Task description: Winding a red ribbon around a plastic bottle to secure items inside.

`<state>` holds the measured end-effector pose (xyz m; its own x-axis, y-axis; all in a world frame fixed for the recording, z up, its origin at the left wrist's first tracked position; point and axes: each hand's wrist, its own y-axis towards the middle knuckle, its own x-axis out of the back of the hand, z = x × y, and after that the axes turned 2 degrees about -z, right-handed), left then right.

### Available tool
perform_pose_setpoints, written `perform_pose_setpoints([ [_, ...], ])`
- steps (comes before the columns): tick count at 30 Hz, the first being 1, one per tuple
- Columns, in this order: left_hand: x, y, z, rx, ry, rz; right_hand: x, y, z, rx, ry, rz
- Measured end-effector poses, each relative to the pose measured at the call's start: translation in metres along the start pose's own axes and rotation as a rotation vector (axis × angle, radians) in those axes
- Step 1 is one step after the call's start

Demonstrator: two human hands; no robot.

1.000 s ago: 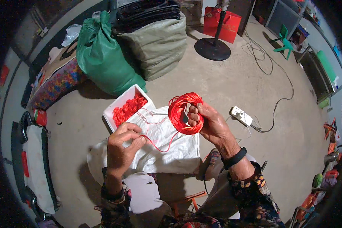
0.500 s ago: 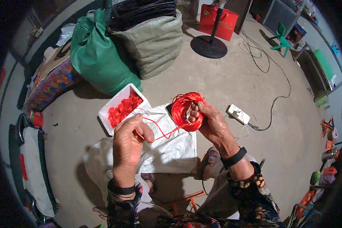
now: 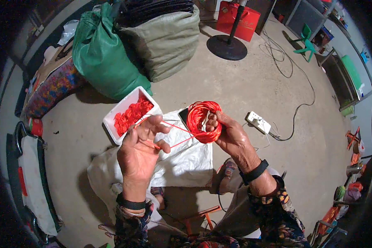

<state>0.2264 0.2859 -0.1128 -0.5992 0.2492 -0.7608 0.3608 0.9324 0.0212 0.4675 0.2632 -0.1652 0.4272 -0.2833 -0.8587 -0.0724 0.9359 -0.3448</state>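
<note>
Gripping red cord coil [image 3: 193,122] in right hand [image 3: 231,133], with strand [image 3: 180,129] looped around loosely spread left hand [image 3: 139,153], above white sheet [image 3: 184,165] on concrete floor [image 3: 277,173], with green sack [image 3: 107,62] beyond left hand.

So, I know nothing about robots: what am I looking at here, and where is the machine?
There's no machine at work here: these are a person's two bare hands. The camera is worn on the person's head and looks down, so picture left is their left. Its wide fisheye lens makes straight edges bend near the rim.

The right hand grips a coil of red cord. A red strand runs from it to the left hand, whose fingers are spread.

Below the hands lies a crumpled white sheet. Near its far left side is a white box with a tangled red heap inside. A white power strip lies on the floor to the right.
</note>
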Motion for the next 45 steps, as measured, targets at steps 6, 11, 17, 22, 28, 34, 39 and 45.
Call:
perform_pose_setpoints([
  [6,0.005,0.003,0.006,-0.024,0.101,0.005,-0.003,0.001,-0.006,-0.002,-0.069,0.039],
  [11,0.014,0.002,0.006,-0.068,0.277,0.063,-0.008,0.002,-0.01,0.011,-0.124,0.031],
  [17,0.016,0.003,0.012,-0.127,0.32,0.022,-0.006,0.006,-0.014,0.015,-0.177,0.119],
  [22,0.014,0.003,0.015,-0.106,0.342,-0.016,-0.015,0.005,-0.019,0.06,-0.274,0.119],
  [28,0.006,0.003,0.02,-0.009,0.438,-0.068,-0.014,0.005,-0.023,0.036,-0.33,0.091],
  [34,0.006,0.001,0.029,0.055,0.477,-0.122,-0.015,0.003,-0.025,0.038,-0.429,0.089],
  [39,0.007,0.0,0.035,0.084,0.61,-0.148,-0.018,0.002,-0.028,-0.004,-0.438,0.107],
  [45,0.011,-0.001,0.035,0.097,0.716,-0.189,-0.016,0.002,-0.034,-0.029,-0.477,0.118],
])
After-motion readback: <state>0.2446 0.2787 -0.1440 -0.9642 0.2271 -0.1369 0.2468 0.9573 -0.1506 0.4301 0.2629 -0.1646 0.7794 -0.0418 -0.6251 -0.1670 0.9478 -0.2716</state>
